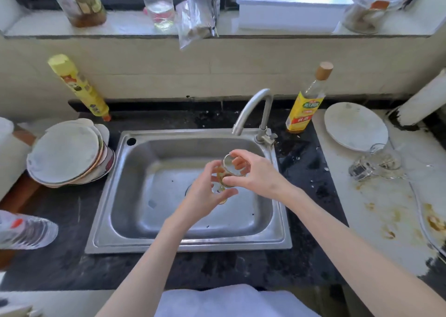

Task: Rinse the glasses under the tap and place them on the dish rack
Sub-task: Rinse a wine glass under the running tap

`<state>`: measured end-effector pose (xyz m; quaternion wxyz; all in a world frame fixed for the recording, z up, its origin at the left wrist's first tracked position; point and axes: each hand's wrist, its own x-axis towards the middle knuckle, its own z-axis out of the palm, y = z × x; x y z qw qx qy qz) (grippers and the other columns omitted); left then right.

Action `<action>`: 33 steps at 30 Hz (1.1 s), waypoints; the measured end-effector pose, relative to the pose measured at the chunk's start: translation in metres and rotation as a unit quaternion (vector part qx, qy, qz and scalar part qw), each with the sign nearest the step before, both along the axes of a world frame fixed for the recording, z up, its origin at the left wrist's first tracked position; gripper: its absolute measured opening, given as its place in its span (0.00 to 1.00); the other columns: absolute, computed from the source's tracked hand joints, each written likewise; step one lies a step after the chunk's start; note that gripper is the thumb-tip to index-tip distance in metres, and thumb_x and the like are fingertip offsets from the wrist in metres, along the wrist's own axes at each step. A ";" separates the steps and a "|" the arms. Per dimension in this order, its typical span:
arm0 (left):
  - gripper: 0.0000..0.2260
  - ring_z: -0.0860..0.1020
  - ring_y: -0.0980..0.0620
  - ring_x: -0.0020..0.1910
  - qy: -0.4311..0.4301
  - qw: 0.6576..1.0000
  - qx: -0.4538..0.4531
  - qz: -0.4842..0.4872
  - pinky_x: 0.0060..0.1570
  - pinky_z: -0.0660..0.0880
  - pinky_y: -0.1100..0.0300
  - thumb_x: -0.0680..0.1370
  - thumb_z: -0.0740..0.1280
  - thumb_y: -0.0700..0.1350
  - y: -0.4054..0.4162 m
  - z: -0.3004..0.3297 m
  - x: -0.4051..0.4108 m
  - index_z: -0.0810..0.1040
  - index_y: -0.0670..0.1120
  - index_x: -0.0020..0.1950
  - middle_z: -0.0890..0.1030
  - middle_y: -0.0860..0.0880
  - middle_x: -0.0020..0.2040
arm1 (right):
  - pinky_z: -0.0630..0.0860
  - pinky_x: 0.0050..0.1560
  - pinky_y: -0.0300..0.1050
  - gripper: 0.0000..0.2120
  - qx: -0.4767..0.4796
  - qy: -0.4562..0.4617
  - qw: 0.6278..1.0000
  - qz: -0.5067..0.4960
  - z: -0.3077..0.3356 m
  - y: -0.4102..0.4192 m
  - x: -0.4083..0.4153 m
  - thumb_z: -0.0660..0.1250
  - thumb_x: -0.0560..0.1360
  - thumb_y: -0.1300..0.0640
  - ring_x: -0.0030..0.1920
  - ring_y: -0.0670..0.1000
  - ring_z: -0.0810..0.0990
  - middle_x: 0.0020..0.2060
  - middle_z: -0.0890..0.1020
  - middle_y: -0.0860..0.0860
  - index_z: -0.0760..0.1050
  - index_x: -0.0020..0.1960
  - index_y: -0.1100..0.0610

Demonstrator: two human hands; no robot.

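A small clear glass [229, 172] is held over the steel sink [125, 196], tilted with its rim up and to the right. My left hand [207, 193] cups its base, fingers curled round it. My right hand [253, 169] grips the rim, with fingers reaching inside the glass. The tap [253, 110] curves over the back of the basin, its spout just above the hands; I see no water running. Further clear glasses [376, 162] lie on the white surface at the right, next to a white plate [354, 126].
A stack of plates [67, 152] sits left of the sink. A yellow bottle [79, 87] leans on the back wall and a yellow-labelled bottle [306, 104] stands right of the tap. The right counter is stained. A plastic bottle [26, 230] lies at the left edge.
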<state>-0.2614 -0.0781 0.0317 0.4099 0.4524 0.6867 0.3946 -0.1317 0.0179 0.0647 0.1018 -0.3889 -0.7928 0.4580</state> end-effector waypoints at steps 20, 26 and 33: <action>0.23 0.80 0.52 0.48 -0.058 0.996 -0.057 0.049 0.53 0.76 0.53 0.70 0.75 0.44 0.053 -0.056 -0.024 0.68 0.60 0.56 0.80 0.59 0.45 | 0.60 0.70 0.47 0.28 0.033 -0.127 0.976 -0.172 -0.078 0.115 0.020 0.63 0.78 0.55 0.73 0.53 0.61 0.73 0.61 0.55 0.58 0.74 0.60; 0.24 0.81 0.55 0.45 -0.068 0.992 -0.088 0.052 0.53 0.77 0.51 0.70 0.75 0.44 0.055 -0.063 -0.022 0.67 0.54 0.59 0.80 0.60 0.45 | 0.64 0.65 0.48 0.24 0.021 -0.142 0.976 -0.162 -0.100 0.132 0.008 0.59 0.79 0.57 0.68 0.58 0.67 0.69 0.67 0.58 0.60 0.74 0.59; 0.23 0.81 0.49 0.46 -0.077 0.989 -0.107 0.065 0.51 0.78 0.50 0.69 0.75 0.44 0.058 -0.070 -0.021 0.67 0.55 0.58 0.80 0.59 0.46 | 0.50 0.74 0.48 0.25 0.155 -0.230 0.960 -0.038 -0.126 0.099 0.009 0.57 0.80 0.55 0.75 0.56 0.54 0.74 0.59 0.58 0.57 0.75 0.61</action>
